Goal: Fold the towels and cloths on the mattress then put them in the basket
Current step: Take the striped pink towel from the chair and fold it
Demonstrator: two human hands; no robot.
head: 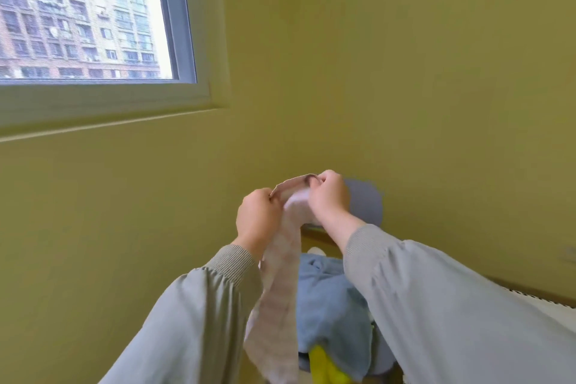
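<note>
A pale pink-and-white striped cloth (280, 284) hangs in the air in front of me, held up by its top edge. My left hand (257, 218) pinches one top corner and my right hand (330, 196) pinches the other, close together. The cloth drops down between my grey sleeves. Below and behind it lies a crumpled light blue towel (330, 299), with a bit of a yellow cloth (324, 365) showing under it. A strip of the mattress (548, 310) shows at the right edge. No basket is in view.
A yellow-green wall fills most of the view, with a window (87, 15) at the upper left. A grey-blue rounded object (367, 203) stands against the wall behind my right hand. A wooden bed frame edge (314, 237) runs along the wall.
</note>
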